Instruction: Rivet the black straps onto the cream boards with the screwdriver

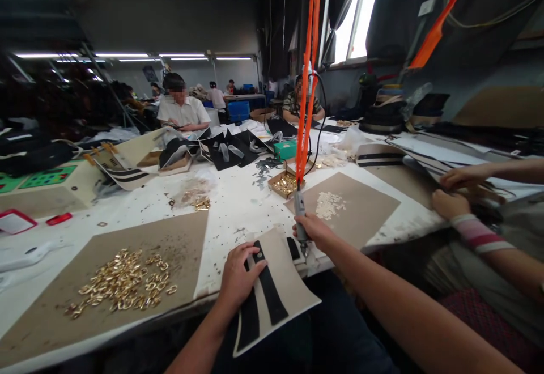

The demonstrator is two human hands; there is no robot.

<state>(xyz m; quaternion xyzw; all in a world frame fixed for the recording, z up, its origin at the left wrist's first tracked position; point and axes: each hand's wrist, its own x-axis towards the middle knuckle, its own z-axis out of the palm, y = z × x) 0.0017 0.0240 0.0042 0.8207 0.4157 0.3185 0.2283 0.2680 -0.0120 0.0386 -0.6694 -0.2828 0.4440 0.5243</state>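
Observation:
My left hand (241,272) grips a beige panel (291,286) with two black straps (272,294), its thumb and fingers closed on the upper end of one strap beside a small round metal piece. The panel lies partly on the table edge and hangs over it toward me. My right hand (312,229) is wrapped round a grey electric screwdriver (300,209), which points down just right of the panel. Orange bands (306,73) and a black cord run up from the tool. A short black piece (293,248) lies close to its tip.
Gold rings (123,283) are heaped on a brown sheet (178,243) at left. Small pale pieces (329,205) lie on another brown sheet (369,201). Behind the screwdriver stands a box of gold parts (284,184). A co-worker's hands (453,192) handle material at right. Other people sit across the table.

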